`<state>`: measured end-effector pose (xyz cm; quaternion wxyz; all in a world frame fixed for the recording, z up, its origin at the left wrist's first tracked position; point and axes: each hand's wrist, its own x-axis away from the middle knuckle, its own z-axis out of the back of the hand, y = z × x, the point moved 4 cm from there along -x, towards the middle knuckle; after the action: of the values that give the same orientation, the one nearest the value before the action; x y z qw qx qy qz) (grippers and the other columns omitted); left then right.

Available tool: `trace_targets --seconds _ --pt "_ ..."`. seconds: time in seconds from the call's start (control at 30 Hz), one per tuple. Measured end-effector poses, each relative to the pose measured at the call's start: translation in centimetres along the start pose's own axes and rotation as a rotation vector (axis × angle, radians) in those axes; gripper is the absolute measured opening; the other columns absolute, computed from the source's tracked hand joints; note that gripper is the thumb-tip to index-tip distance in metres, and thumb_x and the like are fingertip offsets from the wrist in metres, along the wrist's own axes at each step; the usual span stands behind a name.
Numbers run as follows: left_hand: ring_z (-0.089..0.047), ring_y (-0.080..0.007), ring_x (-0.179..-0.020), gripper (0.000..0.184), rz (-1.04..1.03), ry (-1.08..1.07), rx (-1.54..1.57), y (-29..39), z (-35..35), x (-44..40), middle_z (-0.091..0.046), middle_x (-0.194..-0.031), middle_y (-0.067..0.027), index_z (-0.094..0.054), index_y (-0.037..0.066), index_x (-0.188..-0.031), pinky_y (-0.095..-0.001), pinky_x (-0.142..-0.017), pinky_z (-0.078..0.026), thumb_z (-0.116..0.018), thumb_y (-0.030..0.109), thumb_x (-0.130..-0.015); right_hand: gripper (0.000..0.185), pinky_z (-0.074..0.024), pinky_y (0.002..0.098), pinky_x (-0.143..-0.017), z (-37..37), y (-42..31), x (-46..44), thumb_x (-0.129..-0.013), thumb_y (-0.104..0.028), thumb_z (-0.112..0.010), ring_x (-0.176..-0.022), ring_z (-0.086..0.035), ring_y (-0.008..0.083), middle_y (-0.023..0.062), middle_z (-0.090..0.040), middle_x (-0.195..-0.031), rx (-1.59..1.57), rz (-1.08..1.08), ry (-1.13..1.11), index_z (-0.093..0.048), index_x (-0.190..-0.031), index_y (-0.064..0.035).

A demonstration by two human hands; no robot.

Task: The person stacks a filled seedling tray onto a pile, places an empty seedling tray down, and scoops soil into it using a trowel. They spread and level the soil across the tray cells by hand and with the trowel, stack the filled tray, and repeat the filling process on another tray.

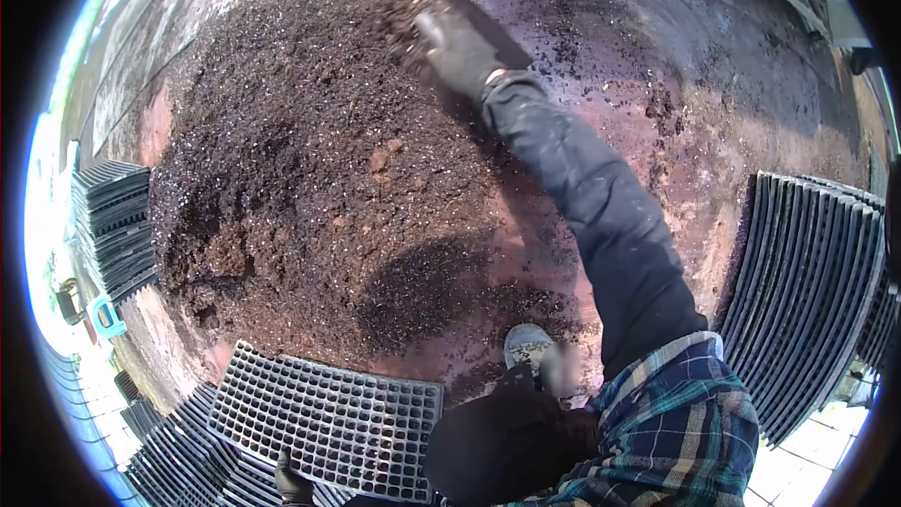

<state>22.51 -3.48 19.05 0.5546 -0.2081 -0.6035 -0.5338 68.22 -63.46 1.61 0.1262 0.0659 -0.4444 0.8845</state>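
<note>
My right hand point(460, 54), in a dark glove, reaches to the far side of the soil heap. It appears closed on a dark, straight-edged flat board point(493, 33); its far fingers are hidden. Blurred loose soil point(402, 5) is beside that hand. At the near edge, my left hand point(293, 483), also gloved, grips the lower rim of a black plug seedling tray point(324, 418). Its thumb shows over the rim, while the other fingers are hidden. The tray lies tilted against the near edge of the dark soil heap point(319, 169), with its many small cells facing up.
Stacked black trays stand at right point(802, 291), more trays at left point(114, 225), and others below the held tray point(188, 455). A turquoise handle point(106, 316) is at far left. A greyish rounded object point(527, 345) lies near my body. Soil is scattered over the reddish surface point(638, 131).
</note>
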Motion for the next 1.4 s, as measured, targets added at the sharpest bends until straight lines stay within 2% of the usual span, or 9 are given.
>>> trace_targets --seconds 0.1,0.17,0.23,0.33,0.47,0.53,0.87,1.13,1.4 --pt "-0.052 -0.0283 -0.111 0.053 -0.016 -0.017 0.004 0.0 0.3 0.1 -0.054 -0.123 -0.0115 -0.046 0.003 -0.128 -0.0457 -0.095 -0.041 -0.051 0.037 -0.088 0.057 -0.0447 0.0357 -0.095 -2.8 -5.1 3.6 -0.083 -0.008 -0.053 -0.099 -0.057 0.0216 0.0149 -0.053 -0.12 -0.153 0.123 -0.27 -0.035 -0.137 -0.0078" --pt "-0.052 -0.0279 -0.111 0.052 -0.021 -0.027 0.009 -0.2 0.6 0.1 -0.054 -0.123 -0.0109 -0.047 0.004 -0.128 -0.0454 -0.095 -0.042 -0.05 0.037 -0.088 0.057 -0.0445 0.0359 -0.097 -7.0 -7.1 5.2 -0.082 -0.007 -0.054 -0.102 -0.057 0.0233 0.0121 -0.054 -0.12 0.077 0.791 -0.105 -0.037 -0.136 -0.0095" --pt "-0.053 -0.0275 -0.111 0.051 -0.024 -0.031 0.014 -0.2 0.9 0.0 -0.055 -0.122 -0.0103 -0.047 0.004 -0.127 -0.045 -0.095 -0.042 -0.05 0.037 -0.089 0.054 -0.0371 0.0355 -0.104 -3.4 -11.9 7.5 -0.083 -0.007 -0.052 -0.117 -0.049 0.0245 0.0118 -0.051 -0.127 0.077 0.48 -0.464 -0.041 -0.135 -0.013" --pt "-0.053 -0.0269 -0.11 0.049 -0.038 -0.038 0.05 -0.9 1.9 -0.1 -0.055 -0.122 -0.0094 -0.048 0.004 -0.127 -0.0445 -0.094 -0.042 -0.048 0.036 -0.089 0.048 -0.0308 0.0342 -0.108 -1.9 -9.9 3.9 -0.084 -0.007 -0.042 -0.122 -0.045 0.0243 0.0119 -0.048 -0.131 0.172 0.818 0.083 -0.045 -0.132 -0.0148" --pt "-0.054 -0.028 -0.109 0.048 -0.042 -0.005 0.132 -2.3 4.2 -1.4 -0.055 -0.123 -0.0106 -0.049 0.004 -0.126 -0.0448 -0.095 -0.041 -0.049 0.035 -0.09 0.042 -0.0505 0.0388 -0.079 5.2 -1.8 -3.1 -0.08 -0.024 -0.059 -0.09 -0.062 0.033 0.0229 -0.061 -0.099 -0.159 -0.007 0.487 -0.053 -0.114 0.0007" --pt "-0.054 -0.0278 -0.109 0.046 -0.033 0.03 0.166 -2.6 3.9 -1.5 -0.056 -0.121 -0.0103 -0.049 0.004 -0.125 -0.0452 -0.095 -0.042 -0.046 0.034 -0.091 0.048 -0.0483 0.0429 -0.081 7.5 5.7 -7.9 -0.074 -0.029 -0.065 -0.092 -0.062 0.0365 0.0267 -0.061 -0.1 0.119 0.002 0.78 -0.056 -0.108 0.004" --pt "-0.058 -0.0241 -0.103 0.043 -0.088 0.019 0.003 -2.1 3.8 -0.6 -0.059 -0.116 -0.0103 -0.051 0.003 -0.123 -0.0416 -0.091 -0.046 -0.043 0.032 -0.093 0.046 -0.0479 0.0407 -0.083 3.9 3.3 -7.5 -0.072 -0.026 -0.068 -0.092 -0.063 0.0338 0.0202 -0.064 -0.097 0.008 -0.131 0.587 -0.059 -0.11 -0.0015" --pt "-0.053 -0.0272 -0.111 0.048 -0.071 -0.08 0.261 -2.1 2.3 -0.6 -0.054 -0.124 -0.0099 -0.045 0.004 -0.129 -0.0459 -0.096 -0.04 -0.051 0.031 -0.09 0.058 -0.0442 0.0188 -0.043 -4.3 -4.7 -1.1 -0.08 -0.014 -0.066 -0.06 -0.054 0.0098 0.0088 -0.061 -0.08 -0.359 -0.164 -0.288 -0.043 -0.132 -0.0052" --pt "-0.054 -0.0279 -0.109 0.045 -0.109 -0.144 0.236 -2.2 2.3 -0.3 -0.054 -0.123 -0.0113 -0.047 0.002 -0.127 -0.0469 -0.096 -0.041 -0.046 0.03 -0.093 0.046 -0.0487 0.0235 -0.052 -6.6 -9.8 5.0 -0.081 -0.014 -0.06 -0.059 -0.055 0.011 0.0045 -0.059 -0.076 -0.157 0.068 -0.498 -0.048 -0.124 -0.0036"
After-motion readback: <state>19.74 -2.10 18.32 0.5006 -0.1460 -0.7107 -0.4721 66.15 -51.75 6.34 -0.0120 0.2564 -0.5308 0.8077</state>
